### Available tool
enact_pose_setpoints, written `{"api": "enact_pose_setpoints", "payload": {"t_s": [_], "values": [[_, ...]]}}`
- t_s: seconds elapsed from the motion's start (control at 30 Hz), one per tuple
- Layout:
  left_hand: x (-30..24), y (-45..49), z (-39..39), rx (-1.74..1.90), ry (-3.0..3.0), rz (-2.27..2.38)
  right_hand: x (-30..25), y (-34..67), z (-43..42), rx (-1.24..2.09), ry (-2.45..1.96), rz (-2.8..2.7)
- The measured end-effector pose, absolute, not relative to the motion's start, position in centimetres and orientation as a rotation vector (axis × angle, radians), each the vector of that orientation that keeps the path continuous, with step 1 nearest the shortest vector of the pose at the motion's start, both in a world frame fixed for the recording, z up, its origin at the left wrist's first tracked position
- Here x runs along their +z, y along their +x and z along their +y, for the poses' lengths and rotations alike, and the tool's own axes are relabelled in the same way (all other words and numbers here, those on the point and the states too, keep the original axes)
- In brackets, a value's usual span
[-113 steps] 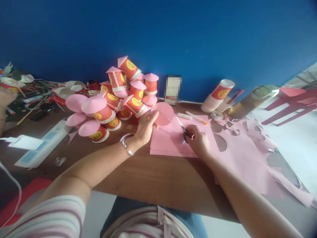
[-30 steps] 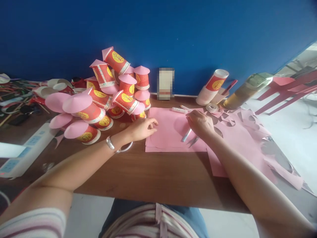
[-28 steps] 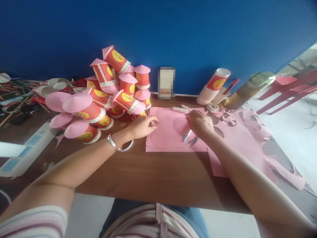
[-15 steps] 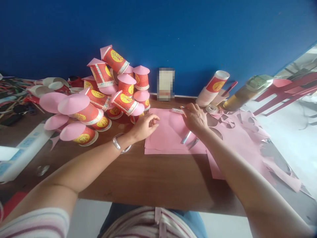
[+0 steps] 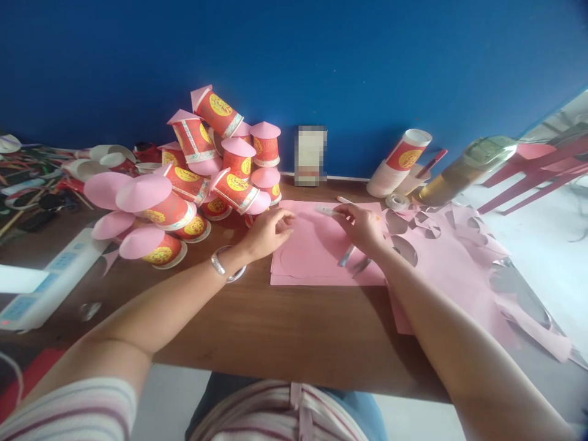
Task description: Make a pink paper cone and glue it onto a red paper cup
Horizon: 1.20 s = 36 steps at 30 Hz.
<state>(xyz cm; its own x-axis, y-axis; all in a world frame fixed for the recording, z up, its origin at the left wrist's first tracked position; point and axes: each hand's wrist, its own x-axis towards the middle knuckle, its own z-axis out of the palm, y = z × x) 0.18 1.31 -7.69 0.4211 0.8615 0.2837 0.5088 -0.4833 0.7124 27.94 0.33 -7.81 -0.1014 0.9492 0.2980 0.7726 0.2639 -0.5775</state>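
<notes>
Pinches a small white stick [image 5: 327, 211] between thumb and fingertips of the right hand [image 5: 364, 228], just above the far edge of the pink sheet stack [image 5: 316, 263]. Holds it almost level, long axis running left to right across the worktop [image 5: 275, 331]. Points its free end leftward, toward the left hand [image 5: 266, 234], and hides its other end inside the right fingers. Leaves only a short gap between that free end and the left fingertips, with no touch to be seen.

Rests the left hand on the far left corner of the sheet stack, fingers loosely curled and slightly parted, gripping nothing that can be made out.

Just under the right palm, on the same sheets: a blue-and-white pen [image 5: 345, 256] and scissors [image 5: 361, 266], side by side, both slanting from near-left to far-right. Beyond the stick: an orange-tipped pen [image 5: 343, 200] and a tape roll [image 5: 395, 201]. To the left: a heap of red paper cups with pink cone tops [image 5: 215, 177]. To the right: pink scrap paper [image 5: 441, 245] with round cut-outs.
</notes>
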Motion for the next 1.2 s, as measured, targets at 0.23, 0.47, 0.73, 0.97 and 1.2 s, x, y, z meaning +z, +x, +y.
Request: {"api": "enact_pose_setpoints", "payload": {"t_s": [0.23,0.47,0.73,0.97,1.2], "values": [[-7.9,0.4,0.8,0.951,2.040,0.983,-7.1,26.4,-0.6,1.137,-1.222,-1.673],[-7.7,0.7,0.1,0.881,2.032,0.992,-7.3,26.1,-0.8,1.234,-1.188,-1.699],[-7.4,0.5,0.1,0.692,1.762,0.976,-7.0,26.4,-0.9,1.290,-1.184,-1.738],[-7.8,0.3,0.4,0.670,1.795,0.994,-7.3,26.6,-0.9,1.214,-1.231,-1.803],[-7.7,0.6,0.4,0.722,1.803,0.970,-7.6,26.4,-0.7,1.140,-1.208,-1.791]]}}
